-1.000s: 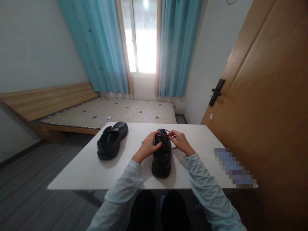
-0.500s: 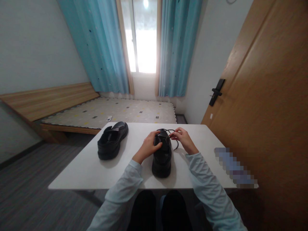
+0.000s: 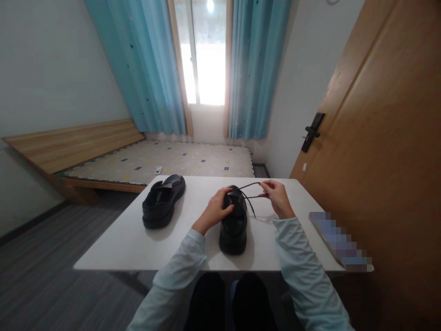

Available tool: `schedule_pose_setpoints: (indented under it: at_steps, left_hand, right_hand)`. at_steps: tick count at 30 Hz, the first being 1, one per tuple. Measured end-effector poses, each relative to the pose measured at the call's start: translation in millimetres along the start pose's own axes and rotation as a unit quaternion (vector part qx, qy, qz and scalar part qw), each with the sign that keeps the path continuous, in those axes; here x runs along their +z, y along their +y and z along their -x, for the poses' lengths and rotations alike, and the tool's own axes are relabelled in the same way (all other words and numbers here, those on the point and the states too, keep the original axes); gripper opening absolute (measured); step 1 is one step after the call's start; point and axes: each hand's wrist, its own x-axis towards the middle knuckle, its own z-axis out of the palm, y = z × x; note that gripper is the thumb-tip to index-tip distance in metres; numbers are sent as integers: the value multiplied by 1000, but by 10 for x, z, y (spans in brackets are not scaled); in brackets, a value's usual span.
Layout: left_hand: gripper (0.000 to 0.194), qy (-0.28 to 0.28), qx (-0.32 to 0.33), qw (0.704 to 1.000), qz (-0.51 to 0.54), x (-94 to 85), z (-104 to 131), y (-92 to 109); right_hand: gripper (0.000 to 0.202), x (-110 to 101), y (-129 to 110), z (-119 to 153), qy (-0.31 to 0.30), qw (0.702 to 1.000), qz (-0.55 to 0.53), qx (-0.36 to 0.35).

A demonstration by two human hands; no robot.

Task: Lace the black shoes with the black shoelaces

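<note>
A black shoe point(image 3: 233, 236) stands on the white table point(image 3: 193, 257) with its heel toward me. My left hand point(image 3: 217, 209) grips its left side near the tongue, thumb inside the opening and fingers along the upper. To the right of the shoe, my right hand point(image 3: 275, 195) pinches a black shoelace point(image 3: 253, 185), drawn out taut from the eyelets. A second strand runs to the same fingers, and a loose lace end hangs beside the shoe. Another black shoe point(image 3: 160, 209) rests farther left, untouched by either hand.
A blurred, bluish flat item point(image 3: 339, 241) lies along the table's right edge. Beyond the table is a bed point(image 3: 186, 158) with a small white device point(image 3: 158, 170) on it. The wooden door point(image 3: 379, 138) is close on the right.
My right hand has moved right, away from the shoe, pulling the lace out straighter. My left hand keeps its hold on the shoe. The view has shifted slightly.
</note>
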Motion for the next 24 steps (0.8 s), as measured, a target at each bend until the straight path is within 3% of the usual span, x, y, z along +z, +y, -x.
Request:
schedule_pose_setpoints:
  at_steps: [16, 24]
  left_hand:
    - [52, -2, -5, 1000, 11, 28, 8, -9]
    - [54, -2, -19, 1000, -20, 53, 17, -67]
  right_hand:
    - [37, -768, -555, -292, 71, 989, 116, -63]
    - [37, -844, -1009, -334, 99, 965, 184, -160]
